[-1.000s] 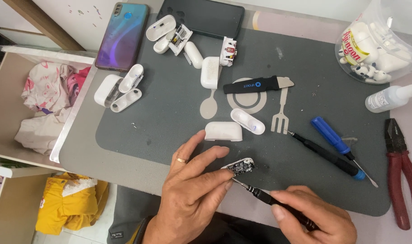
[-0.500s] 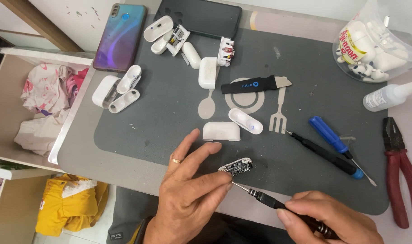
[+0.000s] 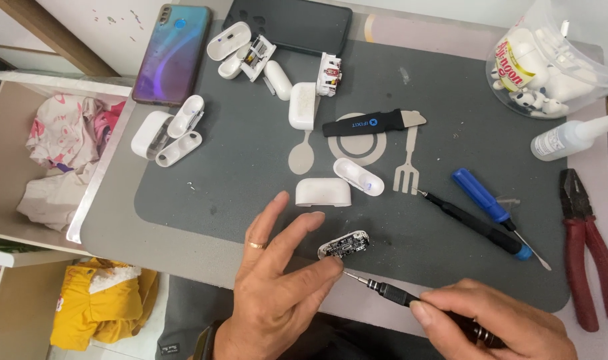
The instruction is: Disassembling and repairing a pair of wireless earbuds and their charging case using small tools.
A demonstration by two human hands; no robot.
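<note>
My left hand (image 3: 277, 293), a ring on one finger, pins a small oval circuit board in a white frame (image 3: 345, 245) against the grey work mat (image 3: 251, 153) with fingertip and thumb. My right hand (image 3: 491, 320) grips a thin black precision screwdriver (image 3: 391, 291); its tip sits just below the board's lower edge. Just above lie a white earbud-case shell (image 3: 323, 192) and a white case lid (image 3: 359, 176).
A black pry tool (image 3: 374, 124), a blue screwdriver (image 3: 481, 195), another black screwdriver (image 3: 471, 223), red pliers (image 3: 587, 233), a squeeze bottle (image 3: 574, 137), a plastic tub of white parts (image 3: 557, 60), two phones (image 3: 174, 50), several white case parts (image 3: 171, 130). An open drawer (image 3: 44, 153) is at the left.
My right hand has drawn back to the right and the screwdriver tip has slipped from the board to just below it. My left hand still holds the board.
</note>
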